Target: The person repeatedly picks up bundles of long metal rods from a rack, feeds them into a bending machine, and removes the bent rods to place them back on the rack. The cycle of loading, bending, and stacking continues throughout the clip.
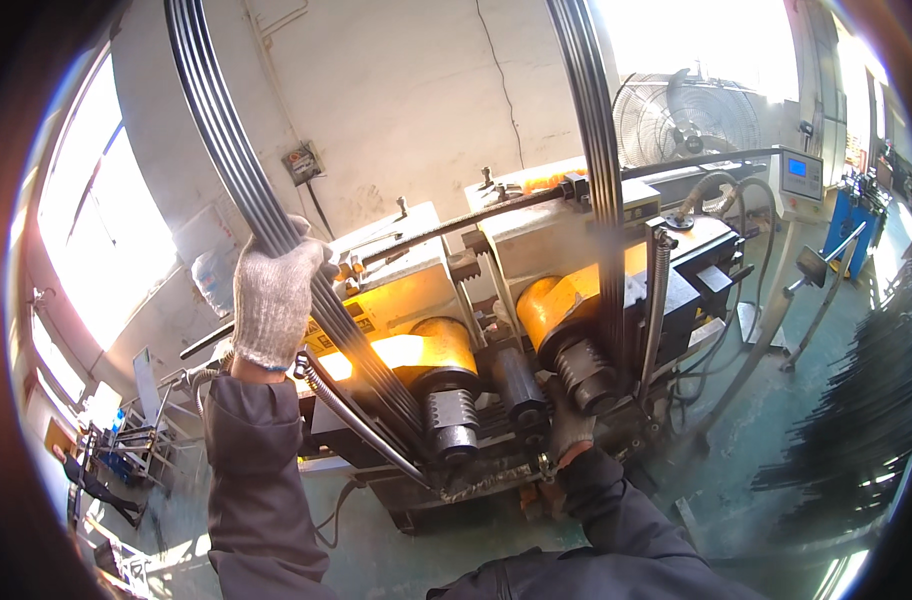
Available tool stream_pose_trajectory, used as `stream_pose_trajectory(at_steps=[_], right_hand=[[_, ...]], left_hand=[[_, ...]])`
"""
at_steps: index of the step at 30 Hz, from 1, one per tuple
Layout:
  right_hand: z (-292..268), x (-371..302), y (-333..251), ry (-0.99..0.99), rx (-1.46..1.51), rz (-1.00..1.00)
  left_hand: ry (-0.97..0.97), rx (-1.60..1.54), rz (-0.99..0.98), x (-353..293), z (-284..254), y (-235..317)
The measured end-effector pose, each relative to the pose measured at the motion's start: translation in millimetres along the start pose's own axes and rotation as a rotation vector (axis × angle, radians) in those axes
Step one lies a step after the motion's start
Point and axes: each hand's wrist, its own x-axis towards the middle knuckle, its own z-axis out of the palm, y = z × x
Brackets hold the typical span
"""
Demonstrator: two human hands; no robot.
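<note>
A long dark band of several parallel strips (361, 350) slants down from the upper left to the left grooved metal roller (452, 418). My left hand (276, 300), in a pale knitted glove, is closed round this band partway up. A second similar dark band (594, 130) hangs from the top down beside the right grooved roller (584, 372). Low between the rollers, my right hand (573, 422), also gloved, reaches in next to a dark cylinder (521, 385). Its fingers are mostly hidden by shadow and machine parts, so what they touch cannot be made out.
The machine has yellow housings (441, 345) and a flexible metal hose (351, 415) at its left. A control box (801, 172) on a post and a large fan (688, 115) stand right of it. Many dark strips (856, 420) lie at the far right.
</note>
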Motion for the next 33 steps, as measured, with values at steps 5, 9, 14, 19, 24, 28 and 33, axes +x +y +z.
stream_pose_trajectory(at_steps=[5, 9, 14, 19, 24, 28, 33], right_hand=[[-7.2, -2.6, 20.4, -0.068, -0.238, -0.074], [-6.6, -6.5, 31.8, -0.036, 0.332, 0.171], [-11.9, -6.3, 34.6, -0.071, -0.141, -0.108], [-19.7, -5.8, 36.2, -0.079, -0.760, -0.563], [-17.2, -5.3, 45.2, -0.126, -0.311, -0.221], [-14.9, -3.9, 54.9, -0.134, -0.148, -0.073], [-14.3, -4.4, 55.1, -0.105, -0.120, -0.036]], left_hand=[[-0.225, 0.229, 0.052, -6.3, -20.6, -13.0], [-0.353, 0.305, 0.137, -5.6, -32.2, -16.8], [-0.313, 0.245, 0.006, -8.7, -33.6, -12.4], [-0.322, 0.315, 0.026, -9.6, -30.5, -9.5], [-0.291, 0.318, -0.017, -8.6, -31.7, -12.6], [-0.298, 0.355, 0.027, -9.1, -32.2, -11.9], [-0.296, 0.433, 0.062, -12.1, -28.6, -5.0]])
